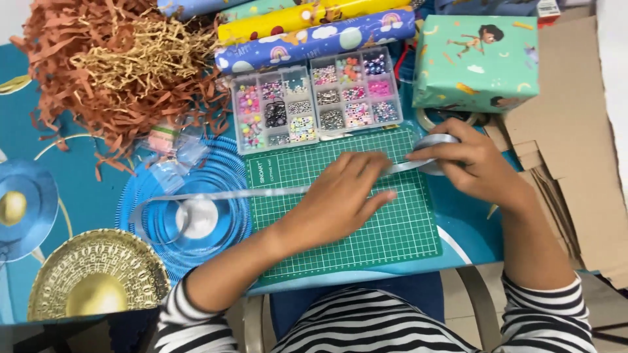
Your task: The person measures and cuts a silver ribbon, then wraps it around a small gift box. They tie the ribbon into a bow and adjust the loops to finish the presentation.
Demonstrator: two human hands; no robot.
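A silver ribbon (pixel 216 195) runs from the left across the green cutting mat (pixel 399 232) to a ribbon roll (pixel 437 141) at the mat's right edge. My left hand (pixel 343 196) lies flat on the mat, fingers spread, pressing the ribbon down. My right hand (pixel 474 163) is closed around the ribbon roll, thumb and fingers pinching the ribbon where it leaves the roll.
Two clear bead organiser boxes (pixel 317 101) sit behind the mat. Rolls of wrapping paper (pixel 314 36) lie beyond them. A teal wrapped gift box (pixel 474 62) stands at the back right, brown shredded paper (pixel 118 72) at the back left, cardboard (pixel 575 144) at the right.
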